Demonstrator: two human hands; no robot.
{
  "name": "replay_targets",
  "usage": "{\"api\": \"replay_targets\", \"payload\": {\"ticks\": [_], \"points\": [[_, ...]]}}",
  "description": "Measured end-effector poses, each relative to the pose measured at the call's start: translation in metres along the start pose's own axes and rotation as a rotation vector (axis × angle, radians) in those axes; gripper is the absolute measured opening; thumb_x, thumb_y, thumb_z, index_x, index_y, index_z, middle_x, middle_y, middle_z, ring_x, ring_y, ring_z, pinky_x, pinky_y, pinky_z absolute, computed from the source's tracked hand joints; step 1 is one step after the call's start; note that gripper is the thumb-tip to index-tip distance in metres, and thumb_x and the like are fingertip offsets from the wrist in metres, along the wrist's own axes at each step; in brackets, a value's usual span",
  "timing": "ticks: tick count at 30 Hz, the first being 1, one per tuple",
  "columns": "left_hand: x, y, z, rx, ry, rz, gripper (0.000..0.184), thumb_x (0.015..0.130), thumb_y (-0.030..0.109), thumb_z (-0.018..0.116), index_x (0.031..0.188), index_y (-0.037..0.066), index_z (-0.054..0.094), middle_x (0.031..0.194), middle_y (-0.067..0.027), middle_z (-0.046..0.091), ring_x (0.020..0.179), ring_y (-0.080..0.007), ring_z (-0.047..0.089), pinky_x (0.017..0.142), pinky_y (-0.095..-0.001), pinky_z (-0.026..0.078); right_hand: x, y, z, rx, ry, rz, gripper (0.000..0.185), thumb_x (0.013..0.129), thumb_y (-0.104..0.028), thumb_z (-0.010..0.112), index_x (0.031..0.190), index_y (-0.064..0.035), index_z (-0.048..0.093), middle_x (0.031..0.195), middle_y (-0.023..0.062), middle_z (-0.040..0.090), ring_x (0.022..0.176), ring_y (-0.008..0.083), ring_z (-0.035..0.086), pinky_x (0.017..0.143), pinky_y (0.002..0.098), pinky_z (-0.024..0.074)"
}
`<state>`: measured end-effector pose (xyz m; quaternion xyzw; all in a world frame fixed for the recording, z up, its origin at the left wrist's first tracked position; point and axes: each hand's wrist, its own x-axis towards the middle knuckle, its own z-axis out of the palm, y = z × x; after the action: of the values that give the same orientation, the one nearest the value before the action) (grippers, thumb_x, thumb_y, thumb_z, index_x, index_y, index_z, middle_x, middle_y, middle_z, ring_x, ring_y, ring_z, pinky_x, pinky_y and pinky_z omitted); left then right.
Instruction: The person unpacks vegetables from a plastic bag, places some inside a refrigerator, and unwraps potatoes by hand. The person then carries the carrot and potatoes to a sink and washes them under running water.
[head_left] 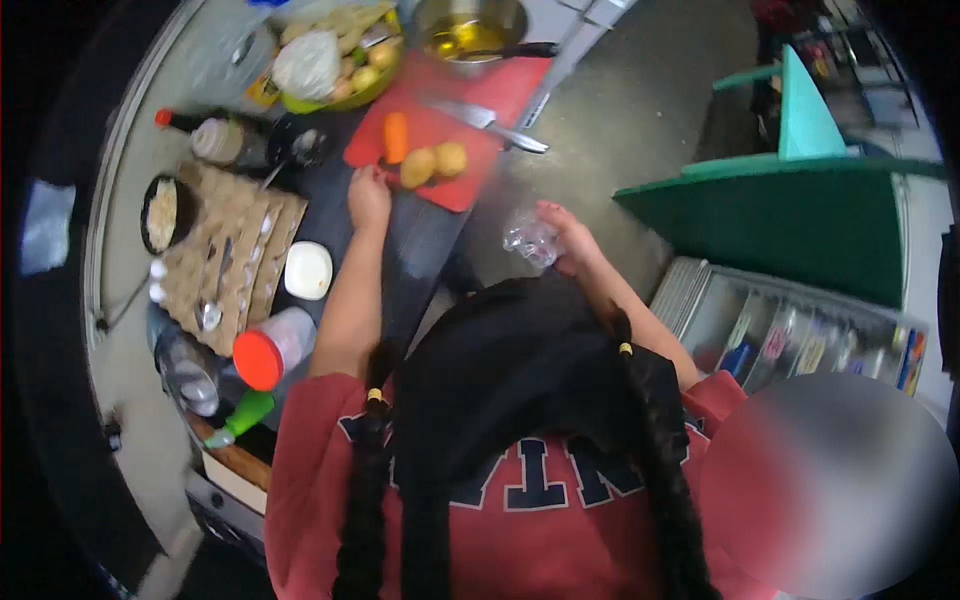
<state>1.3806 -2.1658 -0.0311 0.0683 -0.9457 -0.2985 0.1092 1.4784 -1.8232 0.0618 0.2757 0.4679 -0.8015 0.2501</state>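
Observation:
My left hand (369, 198) is at the near left edge of the red cutting board (505, 85), its fingers curled together; anything between them is too small to tell. My right hand (568, 238) is off the counter, over the floor, closed on a crumpled clear plastic piece (532, 238). On the board lie an orange carrot (396, 137) and two round yellowish-brown vegetables, one (417, 168) beside the other (451, 158). A knife (490, 122) rests across the board beyond them, its handle toward the right edge.
A pot (470, 35) with yellow liquid and a yellow-green bowl of vegetables (345, 70) stand beyond. Left are egg cartons (225, 250), a white dish (308, 271), a red-lidded jar (275, 348) and bottles (215, 141). A green panel (780, 220) and an open drawer (800, 325) are right.

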Motion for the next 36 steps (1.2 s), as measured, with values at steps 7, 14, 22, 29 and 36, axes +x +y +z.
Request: {"api": "replay_targets", "payload": {"ticks": [7, 14, 22, 29, 36], "points": [[-0.028, 0.056, -0.014, -0.383, -0.072, -0.226, 0.013, 0.086, 0.015, 0.067, 0.088, 0.002, 0.066, 0.077, -0.0066, 0.064, 0.063, -0.0153, 0.061, 0.056, -0.0288, 0.053, -0.097, -0.016, -0.057, -0.137, -0.164, -0.034, 0.04, 0.093, -0.022, 0.059, 0.13, -0.0095, 0.05, 0.113, 0.0113, 0.063, 0.101, 0.0208, 0.064, 0.078, 0.0379, 0.0556], [-0.209, 0.334, -0.009, -0.562, -0.694, 0.641, 0.007, 0.082, 0.004, 0.068, 0.089, 0.0, 0.066, 0.083, -0.0064, 0.064, 0.072, -0.0138, 0.06, 0.064, -0.0256, 0.047, -0.19, 0.046, -0.189, 0.473, -0.508, -0.141, 0.052, 0.097, -0.028, 0.052, 0.143, -0.0087, 0.038, 0.129, 0.02, 0.055, 0.109, 0.0237, 0.061, 0.089, 0.0386, 0.0526], [-0.429, 0.507, 0.028, -0.49, -0.911, 1.575, 0.032, 0.08, 0.006, 0.066, 0.111, 0.009, 0.062, 0.087, -0.0083, 0.067, 0.086, -0.0285, 0.063, 0.085, -0.0421, 0.047, -0.348, 0.182, -0.357, 0.89, -0.412, -0.585, 0.041, 0.091, -0.019, 0.055, 0.129, -0.0045, 0.054, 0.119, 0.0125, 0.063, 0.099, 0.0239, 0.065, 0.087, 0.0391, 0.0524], [-0.521, 0.538, 0.063, -0.52, -1.026, 1.473, 0.033, 0.08, -0.001, 0.064, 0.111, 0.009, 0.059, 0.07, -0.0043, 0.057, 0.071, -0.0215, 0.059, 0.078, -0.0364, 0.047, -0.494, 0.38, -0.478, 1.288, -0.065, -0.864, 0.02, 0.084, -0.014, 0.062, 0.103, -0.0088, 0.064, 0.096, 0.0105, 0.068, 0.085, 0.0255, 0.067, 0.071, 0.0407, 0.0561], [-0.543, 0.564, 0.078, -0.907, -1.887, 0.072, 0.04, 0.077, -0.006, 0.059, 0.113, 0.009, 0.052, 0.072, 0.0036, 0.047, 0.07, -0.0141, 0.051, 0.076, -0.034, 0.046, -0.603, 0.635, -0.523, 1.418, 1.352, -1.091, 0.029, 0.089, -0.019, 0.053, 0.115, -0.0079, 0.059, 0.111, 0.0096, 0.065, 0.096, 0.0276, 0.064, 0.086, 0.0406, 0.0528]]}}
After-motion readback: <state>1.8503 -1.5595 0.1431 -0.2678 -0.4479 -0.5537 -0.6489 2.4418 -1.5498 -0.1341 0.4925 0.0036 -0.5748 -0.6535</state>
